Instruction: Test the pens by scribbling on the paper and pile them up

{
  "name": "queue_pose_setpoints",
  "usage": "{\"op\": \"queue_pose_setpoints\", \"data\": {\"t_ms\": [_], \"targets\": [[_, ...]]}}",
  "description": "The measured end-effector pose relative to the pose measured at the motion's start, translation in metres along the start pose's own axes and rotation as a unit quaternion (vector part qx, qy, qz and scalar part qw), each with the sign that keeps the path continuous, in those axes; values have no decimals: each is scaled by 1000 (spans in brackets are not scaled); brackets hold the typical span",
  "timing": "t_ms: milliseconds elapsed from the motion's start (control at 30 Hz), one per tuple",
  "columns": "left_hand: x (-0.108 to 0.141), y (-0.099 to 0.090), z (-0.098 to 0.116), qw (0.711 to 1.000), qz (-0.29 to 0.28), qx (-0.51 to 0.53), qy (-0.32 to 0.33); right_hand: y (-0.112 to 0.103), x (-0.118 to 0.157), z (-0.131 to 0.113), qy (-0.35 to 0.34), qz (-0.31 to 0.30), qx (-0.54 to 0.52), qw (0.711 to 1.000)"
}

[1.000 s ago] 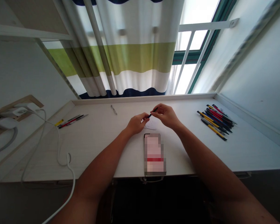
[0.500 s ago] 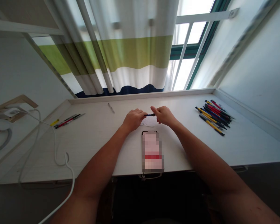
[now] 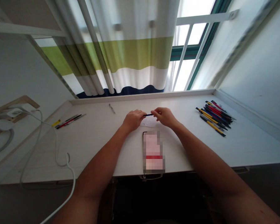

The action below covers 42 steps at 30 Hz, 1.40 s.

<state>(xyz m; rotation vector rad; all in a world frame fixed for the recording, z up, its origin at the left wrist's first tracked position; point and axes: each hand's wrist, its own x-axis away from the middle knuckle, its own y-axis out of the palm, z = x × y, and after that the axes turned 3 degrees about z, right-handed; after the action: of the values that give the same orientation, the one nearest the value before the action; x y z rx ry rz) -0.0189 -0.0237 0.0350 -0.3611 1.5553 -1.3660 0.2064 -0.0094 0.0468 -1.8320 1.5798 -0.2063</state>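
Between my two hands a dark blue pen (image 3: 148, 115) is held level above the desk. My left hand (image 3: 133, 119) is closed round its left end. The fingers and thumb of my right hand (image 3: 162, 115) pinch the right end, whose tip they hide. Beneath the pen lies a small piece of white paper (image 3: 147, 122) with faint marks on it. Nearer to me, between my forearms, a phone (image 3: 153, 152) with a blurred-out pink screen lies at the desk's front edge.
Several pens in black, red, yellow and blue form a pile (image 3: 216, 116) on the right. A few more pens (image 3: 68, 120) lie at the left, and a single pen (image 3: 112, 108) near the back. A white cable (image 3: 72, 174) crosses the desk's left side from a power strip (image 3: 14, 112).
My right thumb, raised before, has come down onto the pen, and the fingers have closed round its end. The left hand keeps its hold. The view has shifted slightly.
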Motion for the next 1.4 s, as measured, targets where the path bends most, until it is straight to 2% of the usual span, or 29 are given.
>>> {"op": "queue_pose_setpoints", "data": {"t_ms": [67, 133, 267, 400, 533, 667, 867, 967, 1133, 1267, 1400], "targets": [[0, 0, -2, 1000, -6, 4, -9, -1, 1, 3, -51, 2, -16, 999], [1, -1, -4, 1000, -13, 13, -9, -2, 1, 6, -72, -14, -2, 997], [3, -2, -7, 999, -42, 20, 6, -1, 3, 10, -24, -75, 70, 994], [3, -3, -7, 998, -63, 14, 3, 1, 5, 12, -68, -71, 33, 995], [3, -4, -4, 998, -65, -3, -7, 1, 6, 12, -51, -97, 52, 993], [3, -6, -2, 997, -69, -13, -15, 1, 6, 10, -99, -52, 54, 992], [3, -5, -1, 999, -53, -7, 5, 0, 7, 8, -98, -55, 81, 990], [4, -5, -2, 999, -48, -8, -6, 2, 8, 8, -132, -33, 72, 988], [4, -7, -2, 999, -45, -6, 12, 7, 8, 8, -114, -34, 192, 974], [1, -6, -1, 999, -41, -8, -8, 4, 10, 5, -149, -36, 165, 974], [2, -5, -3, 997, -78, -26, 7, 7, 12, 1, -175, -52, 192, 964]]}}
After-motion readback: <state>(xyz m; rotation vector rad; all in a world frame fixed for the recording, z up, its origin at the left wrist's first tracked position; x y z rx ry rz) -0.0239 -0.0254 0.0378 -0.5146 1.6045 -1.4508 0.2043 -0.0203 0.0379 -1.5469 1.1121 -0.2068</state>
